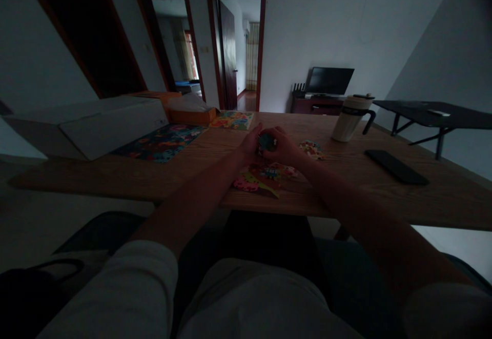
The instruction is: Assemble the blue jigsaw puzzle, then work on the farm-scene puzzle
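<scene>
Both my hands meet over the middle of the wooden table (384,195). My left hand (250,145) and my right hand (283,147) are closed together around a small dark blue-green puzzle piece (266,141), held just above the table. Beneath them, by the near edge, lies a cluster of colourful puzzle pieces (258,179). Another few loose pieces (312,149) lie just right of my right hand.
A dark puzzle board (161,142) and a brighter one (232,120) lie at left and back. A white box (96,123), an orange box (192,115), a lidded mug (351,117) and a black phone (395,166) are also on the table. A black side table (434,114) stands at right.
</scene>
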Demonstrator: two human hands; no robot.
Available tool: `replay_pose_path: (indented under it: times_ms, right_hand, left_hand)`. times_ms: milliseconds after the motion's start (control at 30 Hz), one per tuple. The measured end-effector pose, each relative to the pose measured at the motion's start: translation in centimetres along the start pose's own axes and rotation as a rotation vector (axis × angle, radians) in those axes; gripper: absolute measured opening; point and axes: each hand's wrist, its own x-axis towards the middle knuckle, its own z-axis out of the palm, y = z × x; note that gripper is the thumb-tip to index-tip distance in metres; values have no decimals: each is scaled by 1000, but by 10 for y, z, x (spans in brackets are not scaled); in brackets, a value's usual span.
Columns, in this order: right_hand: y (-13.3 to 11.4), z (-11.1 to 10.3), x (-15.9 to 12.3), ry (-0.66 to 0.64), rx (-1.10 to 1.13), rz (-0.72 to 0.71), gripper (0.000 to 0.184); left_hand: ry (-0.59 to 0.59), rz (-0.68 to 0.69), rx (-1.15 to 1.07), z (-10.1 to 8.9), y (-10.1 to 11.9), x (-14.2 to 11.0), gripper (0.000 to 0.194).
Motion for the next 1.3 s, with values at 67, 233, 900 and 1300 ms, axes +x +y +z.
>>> replay_pose_path:
  times_ms: [67,233,900,1300]
  right_hand:
    - [2,-1,-1,1,-28,-22,56]
    - [6,-4,-1,26,-50,-76,45]
    - [6,3,-1,12,-244,-60,71]
    - [25,8,-10,-401,-327,320,69]
  left_hand:
    - [1,-22,-130,0,0,0,44]
    - [0,-12,-133,-4,4,-3,21]
    - [3,34,72,-21,9,4,21]
    - [338,193,778,-86,-7,38,38]
